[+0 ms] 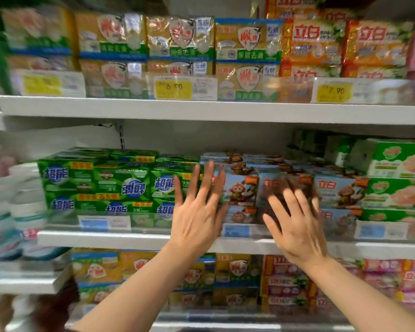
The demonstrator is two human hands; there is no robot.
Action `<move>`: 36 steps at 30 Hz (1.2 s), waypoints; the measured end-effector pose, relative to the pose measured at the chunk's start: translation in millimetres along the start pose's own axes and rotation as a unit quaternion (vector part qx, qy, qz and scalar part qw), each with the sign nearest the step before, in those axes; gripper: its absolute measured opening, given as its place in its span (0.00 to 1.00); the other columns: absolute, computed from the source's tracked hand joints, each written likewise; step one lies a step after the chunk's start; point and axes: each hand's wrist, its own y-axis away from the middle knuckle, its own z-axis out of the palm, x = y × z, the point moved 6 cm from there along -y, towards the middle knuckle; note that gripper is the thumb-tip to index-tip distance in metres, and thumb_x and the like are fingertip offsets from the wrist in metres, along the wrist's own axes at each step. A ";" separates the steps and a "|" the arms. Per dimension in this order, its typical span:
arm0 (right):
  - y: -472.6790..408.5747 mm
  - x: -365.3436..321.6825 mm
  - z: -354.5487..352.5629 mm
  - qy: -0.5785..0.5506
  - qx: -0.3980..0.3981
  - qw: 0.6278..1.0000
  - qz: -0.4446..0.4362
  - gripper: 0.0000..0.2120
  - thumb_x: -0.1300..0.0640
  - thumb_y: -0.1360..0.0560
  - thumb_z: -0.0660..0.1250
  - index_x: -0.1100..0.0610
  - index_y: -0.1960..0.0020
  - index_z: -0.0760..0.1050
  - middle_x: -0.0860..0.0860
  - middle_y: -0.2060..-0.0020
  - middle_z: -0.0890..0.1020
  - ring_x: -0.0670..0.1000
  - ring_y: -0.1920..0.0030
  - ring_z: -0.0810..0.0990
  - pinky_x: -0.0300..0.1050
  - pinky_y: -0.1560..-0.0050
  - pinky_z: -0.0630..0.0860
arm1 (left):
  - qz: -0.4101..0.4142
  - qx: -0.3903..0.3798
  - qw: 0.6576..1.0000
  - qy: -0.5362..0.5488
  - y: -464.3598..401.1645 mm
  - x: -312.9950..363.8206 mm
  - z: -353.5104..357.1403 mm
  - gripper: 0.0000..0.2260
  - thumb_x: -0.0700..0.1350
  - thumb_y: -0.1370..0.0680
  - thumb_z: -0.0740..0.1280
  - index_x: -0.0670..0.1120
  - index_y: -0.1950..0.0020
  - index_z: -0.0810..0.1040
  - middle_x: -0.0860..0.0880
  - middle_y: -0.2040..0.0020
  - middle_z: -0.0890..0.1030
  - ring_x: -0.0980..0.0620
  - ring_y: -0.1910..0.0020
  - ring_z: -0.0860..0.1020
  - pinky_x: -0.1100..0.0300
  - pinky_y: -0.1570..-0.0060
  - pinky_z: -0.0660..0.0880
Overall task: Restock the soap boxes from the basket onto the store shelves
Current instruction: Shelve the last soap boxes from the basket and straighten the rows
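Blue soap boxes with a cartoon monkey [242, 188] stand stacked on the middle shelf [130, 239], between green soap packs [101, 183] on the left and green-and-white boxes [395, 178] on the right. My left hand [197, 212] is raised with fingers spread straight, in front of the left end of the blue stack. My right hand [295, 224] is also spread flat, over the middle of the blue boxes; its fingertips are blurred. Neither hand holds anything. Whether the palms touch the boxes cannot be told. The basket is out of view.
The upper shelf [201, 109] carries yellow soap packs [180, 37] and orange packs [314, 41], with yellow price tags. The lower shelf holds more yellow, orange and pink packs [383, 279]. White tubs [27, 200] stand on the neighbouring shelf at left.
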 end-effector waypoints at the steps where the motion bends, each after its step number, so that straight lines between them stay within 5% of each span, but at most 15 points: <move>1: -8.3 -14.1 -1.9 -0.013 0.011 1.000 -0.017 0.20 0.45 0.19 0.50 0.54 0.34 0.68 0.57 0.38 0.70 0.61 0.39 0.69 0.65 0.41 0.64 | 0.005 0.002 1.000 0.010 1.9 -1.1 -2.4 0.28 0.57 0.18 0.51 0.48 0.20 0.54 0.46 0.20 0.52 0.42 0.22 0.51 0.34 0.29 0.53; 4: -39.3 -53.2 -5.1 -0.042 0.038 0.995 -0.078 0.23 0.46 0.22 0.57 0.54 0.30 0.66 0.57 0.35 0.71 0.59 0.36 0.68 0.62 0.37 0.63 | -0.010 0.019 1.000 0.022 16.2 -22.6 -10.6 0.30 0.56 0.19 0.56 0.45 0.21 0.55 0.45 0.20 0.53 0.44 0.22 0.51 0.38 0.27 0.53; 9: -72.0 -91.2 7.7 -0.070 0.025 0.988 -0.134 0.25 0.48 0.26 0.62 0.60 0.33 0.67 0.59 0.37 0.76 0.58 0.36 0.75 0.59 0.34 0.69 | -0.154 0.050 0.987 -0.014 46.0 -108.3 -29.2 0.33 0.58 0.22 0.57 0.38 0.23 0.58 0.37 0.23 0.57 0.38 0.23 0.55 0.41 0.25 0.50; 12: -72.2 -90.3 7.3 -0.069 0.035 0.989 -0.126 0.22 0.50 0.31 0.60 0.61 0.41 0.68 0.62 0.51 0.82 0.61 0.56 0.83 0.56 0.54 0.80 | -0.233 0.056 0.971 -0.017 60.4 -158.8 -37.5 0.37 0.61 0.23 0.57 0.34 0.25 0.60 0.33 0.26 0.60 0.36 0.25 0.57 0.39 0.26 0.51; 14: -73.1 -89.7 5.7 -0.081 0.040 0.992 -0.093 0.21 0.50 0.30 0.59 0.60 0.41 0.68 0.60 0.51 0.80 0.62 0.58 0.82 0.54 0.60 0.80 | -0.259 0.052 0.964 -0.028 68.1 -186.7 -40.7 0.38 0.63 0.24 0.56 0.33 0.27 0.62 0.32 0.28 0.64 0.35 0.28 0.59 0.37 0.28 0.54; 18: -82.7 -112.8 9.5 -0.092 0.062 0.992 -0.067 0.23 0.47 0.25 0.62 0.62 0.38 0.71 0.57 0.46 0.76 0.57 0.48 0.73 0.61 0.38 0.71 | -0.200 0.039 0.979 -0.027 65.2 -211.1 -46.9 0.37 0.67 0.26 0.57 0.41 0.27 0.67 0.39 0.29 0.68 0.39 0.26 0.59 0.37 0.28 0.54; 22: -91.9 -150.2 10.8 -0.106 0.074 0.987 -0.098 0.23 0.47 0.25 0.63 0.63 0.37 0.73 0.57 0.46 0.77 0.55 0.48 0.72 0.59 0.35 0.67 | -0.143 0.040 0.989 -0.020 57.8 -211.3 -54.6 0.35 0.66 0.26 0.58 0.45 0.27 0.68 0.43 0.27 0.68 0.42 0.25 0.58 0.36 0.28 0.53; 30: -83.9 -169.5 37.9 -0.065 -0.034 0.995 -0.073 0.29 0.48 0.28 0.66 0.63 0.32 0.72 0.58 0.35 0.75 0.56 0.33 0.73 0.60 0.26 0.55 | -0.119 0.048 0.992 0.010 59.2 -217.5 -53.2 0.31 0.65 0.26 0.60 0.49 0.28 0.69 0.45 0.27 0.68 0.43 0.24 0.59 0.34 0.28 0.54; 36: -98.5 -201.4 25.3 -0.111 -0.027 0.991 -0.063 0.27 0.47 0.28 0.65 0.62 0.34 0.72 0.56 0.37 0.77 0.55 0.36 0.72 0.59 0.26 0.55 | -0.119 0.040 0.991 0.037 61.3 -225.0 -49.2 0.38 0.68 0.28 0.59 0.48 0.24 0.60 0.45 0.25 0.65 0.46 0.25 0.61 0.33 0.29 0.56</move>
